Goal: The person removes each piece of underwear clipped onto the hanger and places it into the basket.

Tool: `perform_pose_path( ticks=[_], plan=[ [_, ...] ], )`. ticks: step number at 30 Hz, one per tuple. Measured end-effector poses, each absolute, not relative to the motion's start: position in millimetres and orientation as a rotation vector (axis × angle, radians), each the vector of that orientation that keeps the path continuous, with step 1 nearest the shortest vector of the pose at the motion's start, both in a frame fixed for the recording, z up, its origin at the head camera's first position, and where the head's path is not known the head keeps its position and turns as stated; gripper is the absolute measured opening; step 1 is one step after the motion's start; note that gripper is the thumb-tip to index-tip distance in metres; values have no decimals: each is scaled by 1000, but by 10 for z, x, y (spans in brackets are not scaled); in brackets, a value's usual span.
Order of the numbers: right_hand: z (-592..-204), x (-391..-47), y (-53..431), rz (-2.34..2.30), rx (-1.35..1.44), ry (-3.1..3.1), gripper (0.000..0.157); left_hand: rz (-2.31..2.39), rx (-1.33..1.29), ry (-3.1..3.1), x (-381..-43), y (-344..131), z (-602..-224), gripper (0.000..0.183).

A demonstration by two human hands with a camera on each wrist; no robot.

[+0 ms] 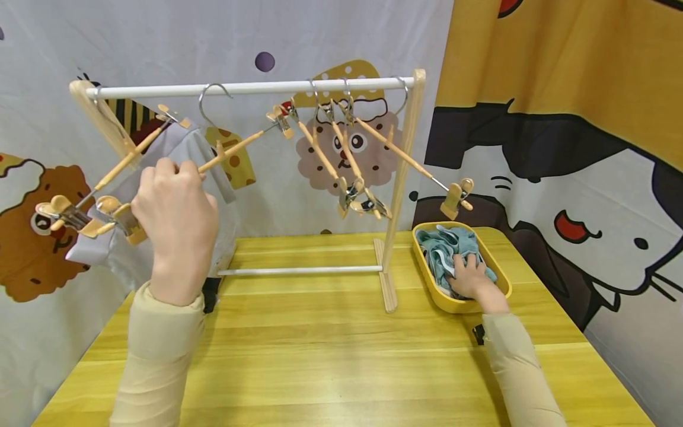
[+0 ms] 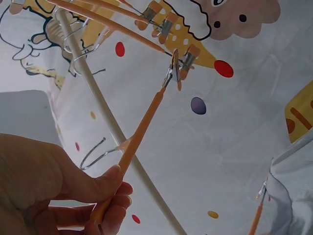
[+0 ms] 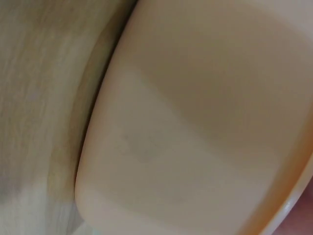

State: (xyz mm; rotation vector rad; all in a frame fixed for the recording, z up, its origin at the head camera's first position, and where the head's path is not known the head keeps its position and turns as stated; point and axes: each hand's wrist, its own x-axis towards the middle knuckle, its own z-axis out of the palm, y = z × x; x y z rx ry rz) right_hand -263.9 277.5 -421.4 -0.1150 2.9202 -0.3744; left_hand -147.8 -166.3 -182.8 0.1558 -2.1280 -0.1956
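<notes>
In the head view my left hand (image 1: pixel 176 222) grips the wooden bar of a clip hanger (image 1: pixel 235 151). That hanger's metal hook (image 1: pixel 213 86) is at the white rail (image 1: pixel 256 88). The left wrist view shows my thumb and fingers around the hanger's bar (image 2: pixel 139 127), with a clip at its far end. On the right, my right hand (image 1: pixel 469 279) reaches into a yellow basket (image 1: pixel 453 305), its fingers spread over teal cloth (image 1: pixel 448 243). Only the basket's wall (image 3: pixel 186 122) fills the right wrist view; the fingers are hidden there.
A wooden rack (image 1: pixel 402 160) stands on the yellow wood table (image 1: pixel 341 356). Several other clip hangers (image 1: pixel 395 145) hang at the rail's right half. At the left end a pale grey garment (image 1: pixel 219 213) hangs from another hanger (image 1: pixel 130 157). Patterned curtains (image 1: pixel 341 35) close off the back.
</notes>
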Motion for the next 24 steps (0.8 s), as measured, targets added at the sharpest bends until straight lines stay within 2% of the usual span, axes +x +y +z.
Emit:
perform_pose_path(
  ticks=[9,24],
  plan=[
    [-4211,-2612,2777,-371,-80,2894,57,-182,259,-2293,-1657,-1556,-1599,25],
    [-4213,-2586,2769,-378,-101,2883,61,-140,241,-2427,-1841,-1376,-1509,28]
  ],
)
